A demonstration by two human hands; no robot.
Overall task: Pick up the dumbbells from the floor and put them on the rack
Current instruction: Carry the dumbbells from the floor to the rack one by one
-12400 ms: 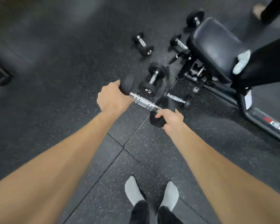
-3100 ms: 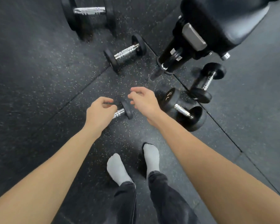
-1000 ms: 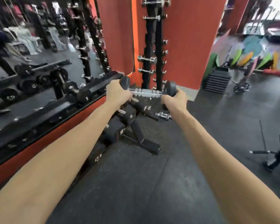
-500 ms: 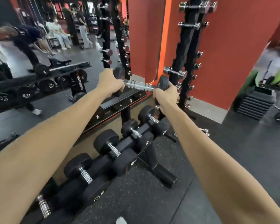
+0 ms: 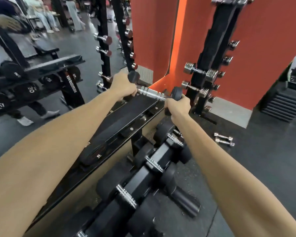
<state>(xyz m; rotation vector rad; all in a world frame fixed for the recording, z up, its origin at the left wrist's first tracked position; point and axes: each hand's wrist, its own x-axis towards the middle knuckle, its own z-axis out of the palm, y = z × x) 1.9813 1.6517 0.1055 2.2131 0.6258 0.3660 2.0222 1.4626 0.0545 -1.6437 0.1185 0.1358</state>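
Observation:
I hold a small black dumbbell point(image 5: 151, 93) with a chrome handle in both hands, level, just above the far end of the black rack's upper shelf point(image 5: 126, 117). My left hand point(image 5: 125, 87) grips the handle beside the left head. My right hand point(image 5: 177, 106) grips the right end, under the right head. The rack's lower tier point(image 5: 143, 177) carries several black dumbbells in a row.
A vertical stand point(image 5: 205, 69) with chrome dumbbells rises right of the rack against the orange wall. Two small chrome dumbbells point(image 5: 224, 139) lie on the floor at the right. A mirror point(image 5: 41, 65) on the left reflects racks and people.
I have come closer to the rack, and the dumbbell in both hands has come down from chest height to just above the far end of the upper shelf.

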